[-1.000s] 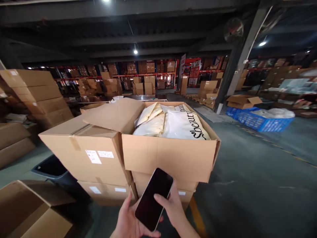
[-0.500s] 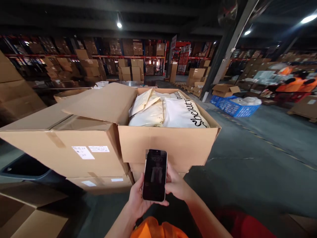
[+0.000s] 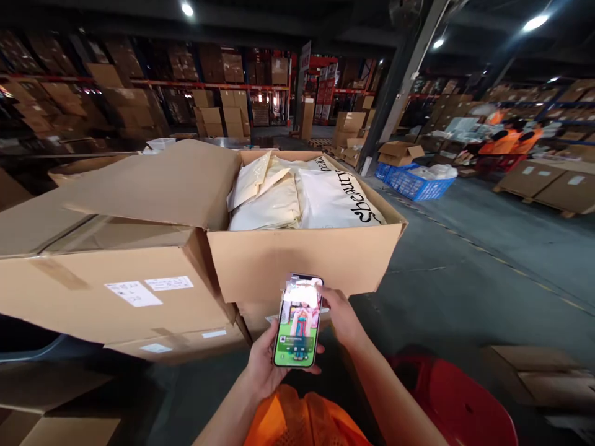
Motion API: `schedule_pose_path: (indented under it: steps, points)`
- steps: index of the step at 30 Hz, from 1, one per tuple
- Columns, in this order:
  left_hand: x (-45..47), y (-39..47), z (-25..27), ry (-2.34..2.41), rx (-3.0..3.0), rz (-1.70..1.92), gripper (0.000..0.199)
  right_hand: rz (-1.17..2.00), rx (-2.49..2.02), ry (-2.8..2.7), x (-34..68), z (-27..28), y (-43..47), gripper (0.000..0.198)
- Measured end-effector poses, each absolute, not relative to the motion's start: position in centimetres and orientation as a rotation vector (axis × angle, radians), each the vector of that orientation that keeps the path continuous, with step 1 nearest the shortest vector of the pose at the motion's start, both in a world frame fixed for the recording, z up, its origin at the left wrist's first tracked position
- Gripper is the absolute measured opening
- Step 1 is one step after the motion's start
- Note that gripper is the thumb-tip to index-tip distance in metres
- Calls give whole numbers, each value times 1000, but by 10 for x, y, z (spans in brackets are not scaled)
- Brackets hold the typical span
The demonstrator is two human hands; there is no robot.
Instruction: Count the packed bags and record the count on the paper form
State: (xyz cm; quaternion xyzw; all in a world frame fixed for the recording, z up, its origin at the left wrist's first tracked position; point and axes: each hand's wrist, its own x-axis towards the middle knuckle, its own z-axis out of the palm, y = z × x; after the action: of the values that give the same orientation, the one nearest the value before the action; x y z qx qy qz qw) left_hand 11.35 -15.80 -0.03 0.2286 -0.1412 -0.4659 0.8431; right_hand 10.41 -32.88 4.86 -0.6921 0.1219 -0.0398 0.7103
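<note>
In the warehouse aisle before the open carton (image 3: 302,263), the phone (image 3: 299,322), dark a moment ago, now glows, left hand (image 3: 263,368) gripping it, right hand (image 3: 341,316) steadying its edge.

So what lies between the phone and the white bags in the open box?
In the head view, only the box's front cardboard wall stands between the phone and the white bags; nothing else.

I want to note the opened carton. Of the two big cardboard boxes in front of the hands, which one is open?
The right box is open: its flap is folded back and white packages show inside. The left box, with white labels, is shut.
</note>
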Motion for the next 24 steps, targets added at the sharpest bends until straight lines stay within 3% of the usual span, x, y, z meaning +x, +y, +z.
schedule_pose_path:
  steps: [2, 6, 19, 21, 24]
  points:
    - [118, -156, -1, -259, 451, -985, 61, 14, -1508, 163, 100, 54, -324, 39]
    - [129, -151, 0, -176, 425, -988, 55, 94, -1483, 45, 96, 52, -309, 56]
    - [142, -147, 0, 75, 494, -937, 46, -197, -1710, 91, 111, 38, -286, 41]
    - [144, -146, 0, 5, 465, -927, 43, -358, -1733, 31, 108, 34, -288, 52]
    - [145, -144, 2, -50, 443, -928, 47, -878, -2065, -15, 97, 32, -290, 63]
